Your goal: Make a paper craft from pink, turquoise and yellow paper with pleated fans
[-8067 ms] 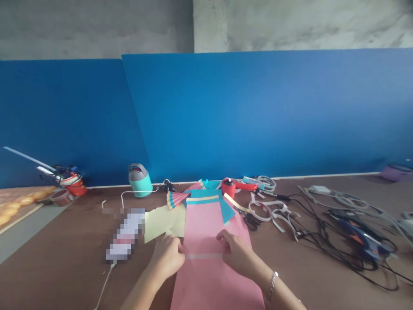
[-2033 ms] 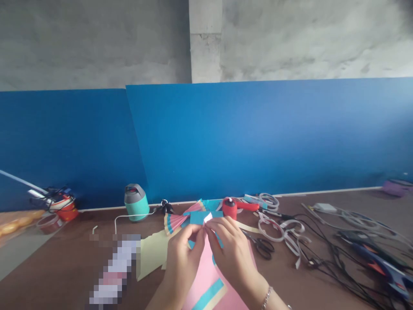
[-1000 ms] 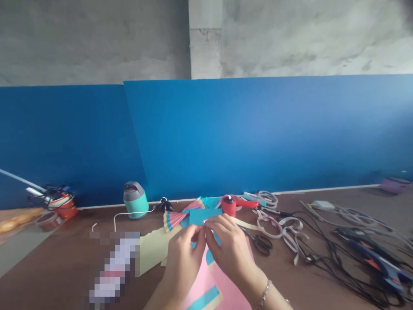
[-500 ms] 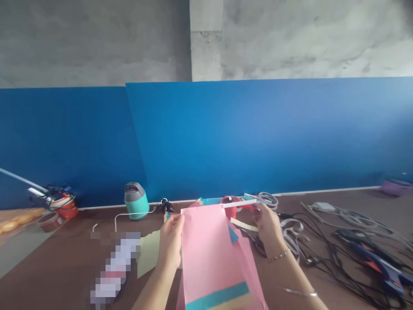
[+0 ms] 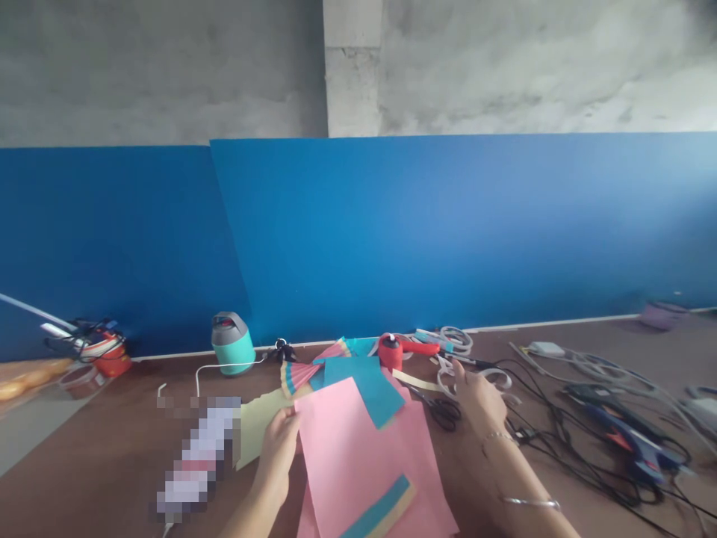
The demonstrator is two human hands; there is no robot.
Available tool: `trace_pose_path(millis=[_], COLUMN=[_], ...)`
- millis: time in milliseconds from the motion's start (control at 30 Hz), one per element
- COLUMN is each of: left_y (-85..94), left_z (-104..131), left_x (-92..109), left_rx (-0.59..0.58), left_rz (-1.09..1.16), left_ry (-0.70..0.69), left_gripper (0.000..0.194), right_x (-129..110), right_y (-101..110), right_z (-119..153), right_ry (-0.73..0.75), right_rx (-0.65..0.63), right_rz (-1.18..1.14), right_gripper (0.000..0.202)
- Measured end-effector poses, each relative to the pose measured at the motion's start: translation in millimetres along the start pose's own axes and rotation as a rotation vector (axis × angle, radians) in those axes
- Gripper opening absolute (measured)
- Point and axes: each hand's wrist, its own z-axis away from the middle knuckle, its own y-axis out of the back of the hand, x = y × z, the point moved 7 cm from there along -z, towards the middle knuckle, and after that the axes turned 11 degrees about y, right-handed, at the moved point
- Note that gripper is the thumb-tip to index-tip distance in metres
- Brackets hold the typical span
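My left hand (image 5: 278,442) pinches the upper left edge of a pink sheet (image 5: 347,441), which has a teal and tan strip (image 5: 381,508) across its lower part. Beneath it lie more pink paper and a teal sheet (image 5: 364,388). My right hand (image 5: 479,396) is over the table at the white tape strips (image 5: 447,370); whether its fingers hold any is too small to tell. A red tape dispenser (image 5: 390,351) stands behind the papers. Black scissors (image 5: 442,411) lie between the papers and my right hand.
A teal and grey container (image 5: 232,347) stands at the back left, near a pale green sheet (image 5: 261,426). Tangled black cables (image 5: 560,441) and a blue tool (image 5: 632,448) lie to the right. A red bucket (image 5: 112,355) is far left. A blue panel (image 5: 420,239) borders the back.
My right hand has moved down and right, away from the pink sheet. The white strip and red handle are no longer at its fingers. The pink sheet has tilted and lowered, uncovering the teal sheet.
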Motion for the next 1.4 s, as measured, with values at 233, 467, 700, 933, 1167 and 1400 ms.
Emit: trace_pose_path(millis=[233,467,700,933,1167,1400], left_y=[0.4,-6.9,-8.2,-5.5,-8.8,-17.3], left_z=[14,22,24,24,25,34], left_x=[13,16,15,15,13,9], left_rx=[-0.164,-0.339,-0.418,-0.425,-0.442,-0.55], left_rz=[-0.053,-0.06,-0.059,-0.043,-0.014,-0.014], left_ry=[-0.107,-0.099,-0.115,-0.112,-0.104,-0.045], left_gripper=[0.036,0.031,0.029,0.029,0.027,0.029], right_x=[-5,-12,-46,-63,-84,-136], right_y=[-18,-7,-11,-15,-23,-59], right_z=[0,10,20,30,41,81], right_ry=[0.159,0.123,0.291,0.361,0.416,0.39], right_rx=[0.051,0.053,0.065,0.134,0.116,-0.325], right_rz=[-0.156,-0.061,-0.124,-0.107,-0.756,-1.199], right_gripper=[0.043,0.057,0.049,0.036,0.045,0.061])
